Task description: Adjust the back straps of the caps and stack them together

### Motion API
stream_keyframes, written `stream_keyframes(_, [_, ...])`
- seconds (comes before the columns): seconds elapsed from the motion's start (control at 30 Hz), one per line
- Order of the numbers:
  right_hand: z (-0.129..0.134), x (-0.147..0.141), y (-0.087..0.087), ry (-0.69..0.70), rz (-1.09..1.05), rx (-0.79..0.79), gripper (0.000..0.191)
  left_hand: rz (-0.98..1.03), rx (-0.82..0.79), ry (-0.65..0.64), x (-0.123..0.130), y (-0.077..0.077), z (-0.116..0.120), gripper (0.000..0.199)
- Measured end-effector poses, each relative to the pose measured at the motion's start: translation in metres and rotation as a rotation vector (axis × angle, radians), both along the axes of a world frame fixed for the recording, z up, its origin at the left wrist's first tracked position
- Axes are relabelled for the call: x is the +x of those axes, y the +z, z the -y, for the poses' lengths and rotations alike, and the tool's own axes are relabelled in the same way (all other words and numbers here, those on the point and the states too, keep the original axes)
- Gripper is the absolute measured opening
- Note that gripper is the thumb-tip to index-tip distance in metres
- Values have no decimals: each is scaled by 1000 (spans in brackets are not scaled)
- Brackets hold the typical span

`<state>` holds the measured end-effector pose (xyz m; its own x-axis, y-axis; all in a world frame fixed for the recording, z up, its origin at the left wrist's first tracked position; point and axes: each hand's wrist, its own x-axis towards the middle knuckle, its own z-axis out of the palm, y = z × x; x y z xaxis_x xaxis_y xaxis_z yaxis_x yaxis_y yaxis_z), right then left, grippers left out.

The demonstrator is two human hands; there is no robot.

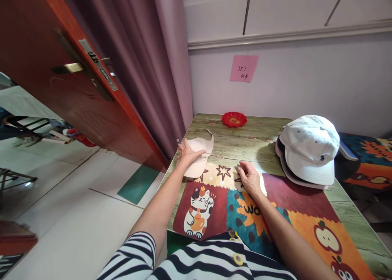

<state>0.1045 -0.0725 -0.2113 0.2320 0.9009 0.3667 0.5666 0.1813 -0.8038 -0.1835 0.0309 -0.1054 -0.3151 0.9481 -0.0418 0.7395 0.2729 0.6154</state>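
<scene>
My left hand [188, 153] lies over a pale beige cap [197, 170] at the left edge of the table. Its thumb stretches across the crown and the other fingers spread along the far left side. The cap's brim points toward me, and a thin strap [212, 137] sticks up behind it. Over the patterned mat [208, 198] rests my right hand [250, 178], loosely curled, thumb and forefinger apart, with nothing visible in it. To its right, a white cap [309, 149] sits on top of a stack, with darker and pinkish brims showing beneath.
A red scalloped dish [234, 119] stands at the back of the wood-grain table [254, 143]. Behind it, a pink note [244, 68] is stuck on the wall. A purple curtain [159, 59] and a brown door [92, 121] are close on the left. Another patterned surface [372, 157] lies at right.
</scene>
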Motion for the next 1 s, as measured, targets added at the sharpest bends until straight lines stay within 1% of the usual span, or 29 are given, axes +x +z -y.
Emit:
stream_keyframes(0.13, [1, -1, 4, -1, -6, 2, 36, -63, -109, 12, 8, -1, 1, 140])
stream_keyframes(0.23, [1, -2, 6, -5, -15, 2, 37, -64, -131, 55, 10, 0, 1, 141])
stream_keyframes(0.37, [1, -2, 7, 0, -29, -7, 38, -53, -129, 49, 10, 0, 3, 140])
stream_keyframes(0.67, [1, -2, 6, -6, -34, -3, 35, -64, -9, 40, 6, -7, 3, 122])
stream_keyframes(0.83, [1, -2, 6, -2, -31, -13, 36, -76, 51, 27, 2, -11, 3, 118])
stream_keyframes(0.93, [1, -2, 8, -4, -35, -15, 38, -57, 117, -4, 2, -7, 5, 116])
stream_keyframes(1.0, [2, -3, 11, -7, -76, -21, 39, -38, 180, -40, 5, -1, 8, 116])
